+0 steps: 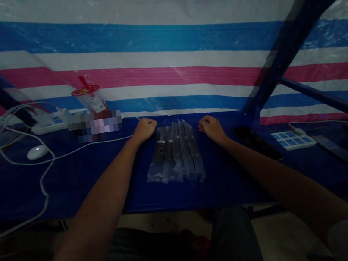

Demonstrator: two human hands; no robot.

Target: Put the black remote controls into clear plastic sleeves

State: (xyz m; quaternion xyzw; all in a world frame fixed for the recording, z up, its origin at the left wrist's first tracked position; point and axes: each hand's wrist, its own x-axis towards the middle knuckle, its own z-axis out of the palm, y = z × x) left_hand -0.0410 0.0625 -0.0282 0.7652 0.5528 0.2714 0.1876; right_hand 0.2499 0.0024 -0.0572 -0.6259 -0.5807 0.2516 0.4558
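Note:
Several clear plastic bags (178,154) lie side by side in an overlapping row on the blue tabletop (144,196), each with a long dark item inside. What the dark items are, I cannot make out in this dim light. My left hand (145,129) rests on the table at the row's far left corner, closed into a fist. On the other side, a little apart from the bags, my right hand (211,129) lies with its fingers curled in. No object shows in either hand.
At left are a white mouse (37,152), tangled white cables (43,185), a power strip (45,125) and a red-lidded cup (93,101) beside a blurred patch. At right lie a dark tablet-like slab (256,142), another power strip (293,139) and a phone (335,148). Striped sheeting hangs behind.

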